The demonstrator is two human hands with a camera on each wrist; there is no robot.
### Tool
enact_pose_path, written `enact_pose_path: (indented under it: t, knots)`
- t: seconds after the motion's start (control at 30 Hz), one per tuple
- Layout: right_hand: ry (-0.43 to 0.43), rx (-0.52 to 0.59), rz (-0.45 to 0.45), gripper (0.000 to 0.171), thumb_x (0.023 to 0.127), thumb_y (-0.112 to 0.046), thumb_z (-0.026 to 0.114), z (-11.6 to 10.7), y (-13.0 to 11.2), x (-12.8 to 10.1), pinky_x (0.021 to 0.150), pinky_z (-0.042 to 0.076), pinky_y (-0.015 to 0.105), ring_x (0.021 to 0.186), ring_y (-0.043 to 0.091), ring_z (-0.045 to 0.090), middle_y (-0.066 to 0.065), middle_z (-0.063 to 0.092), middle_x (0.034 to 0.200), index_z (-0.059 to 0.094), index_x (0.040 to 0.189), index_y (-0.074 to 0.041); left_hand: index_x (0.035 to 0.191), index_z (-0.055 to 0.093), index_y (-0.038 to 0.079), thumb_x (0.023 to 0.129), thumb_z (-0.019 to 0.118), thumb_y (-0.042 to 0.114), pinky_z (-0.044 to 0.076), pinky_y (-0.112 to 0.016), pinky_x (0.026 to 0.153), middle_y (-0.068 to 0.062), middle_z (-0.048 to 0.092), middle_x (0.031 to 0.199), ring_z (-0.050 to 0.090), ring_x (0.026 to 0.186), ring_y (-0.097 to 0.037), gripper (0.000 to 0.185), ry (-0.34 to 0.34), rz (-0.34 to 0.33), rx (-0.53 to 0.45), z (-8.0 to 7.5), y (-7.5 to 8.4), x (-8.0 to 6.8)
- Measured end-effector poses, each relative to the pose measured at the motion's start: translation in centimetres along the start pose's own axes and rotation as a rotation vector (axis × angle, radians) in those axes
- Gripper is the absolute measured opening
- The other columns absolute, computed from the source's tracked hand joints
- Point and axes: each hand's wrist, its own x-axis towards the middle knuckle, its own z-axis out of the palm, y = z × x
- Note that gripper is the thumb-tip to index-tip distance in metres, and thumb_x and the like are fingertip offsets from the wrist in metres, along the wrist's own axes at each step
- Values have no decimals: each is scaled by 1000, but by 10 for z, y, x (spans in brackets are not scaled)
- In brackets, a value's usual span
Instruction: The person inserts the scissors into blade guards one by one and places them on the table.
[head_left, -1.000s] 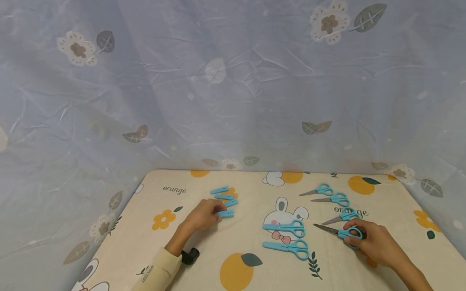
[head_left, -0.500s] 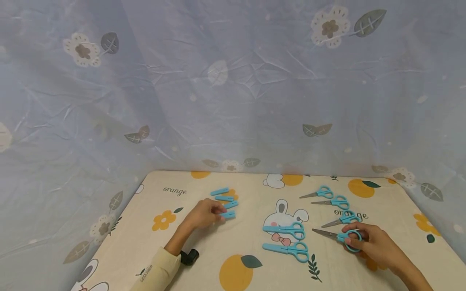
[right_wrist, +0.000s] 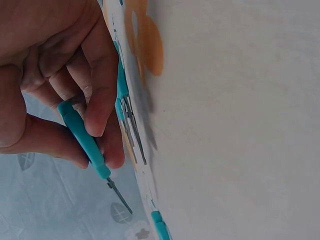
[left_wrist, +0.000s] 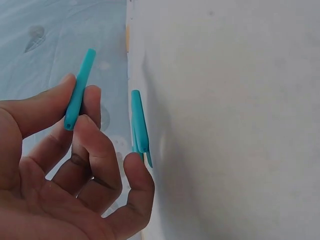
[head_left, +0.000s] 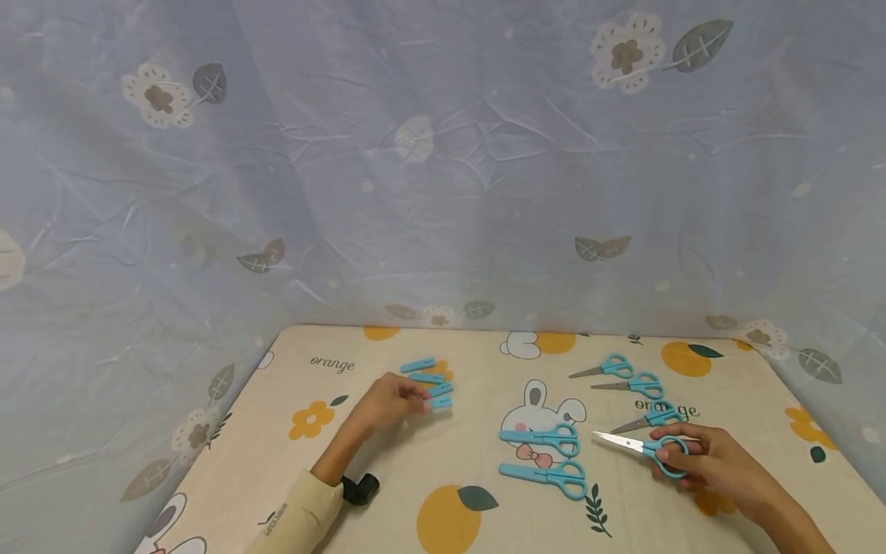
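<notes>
My left hand (head_left: 393, 402) pinches a blue scissor blade cover (left_wrist: 81, 90) between thumb and fingertips, raised off the cloth in the left wrist view. Several similar covers (head_left: 418, 365) lie just beyond it in a loose row. At the right, my right hand (head_left: 723, 468) grips the blue handles of a pair of scissors (head_left: 626, 442), its bare blades together and pointing left. Three more uncovered scissors (head_left: 628, 385) lie fanned out behind that hand. Between the hands rest two scissors with covers on their blades (head_left: 540, 438), one nearer me than the other.
A cream cloth (head_left: 360, 508) printed with oranges, flowers and a rabbit covers the table. Grey-blue patterned curtain (head_left: 443, 192) hangs along the back and left side. A black wrist camera (head_left: 361, 488) sits under the left sleeve.
My left hand has lifted its cover from the row and shifted it slightly right. The right hand's scissors have come up and tilted, so the blades now catch the light.
</notes>
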Motion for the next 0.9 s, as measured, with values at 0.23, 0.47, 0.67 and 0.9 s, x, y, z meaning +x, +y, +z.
enact_pose_path:
  t: [0.23,0.47,0.67,0.9]
  knots:
    - [-24,6,-4,53,107,-25,69,-4,-6,7,67,59,27,79,11,70,3,82,101,55,144,9,107,82,4,93,81,15,52,-28,66,-3,78,86,63,75,-16,18,-15,-53,-87,-4,12,0]
    - [-57,-7,-24,51,107,-22,68,0,-12,13,71,59,29,86,9,73,1,82,101,55,144,10,106,77,-3,91,73,5,44,-28,66,-1,64,79,49,66,-14,18,-148,-69,-231,-5,22,4]
    - [-42,-50,-2,57,107,-27,68,3,-16,16,68,58,29,82,11,68,1,81,99,52,146,11,105,78,0,92,75,7,50,-29,69,-1,66,81,56,71,-14,15,-145,-96,-248,0,27,8]
    - [-80,14,-20,47,109,-27,65,7,-21,20,68,59,27,82,9,68,-3,79,98,57,144,5,104,80,2,89,80,11,56,-33,74,-4,73,88,63,78,-18,18,-116,-125,-234,4,32,11]
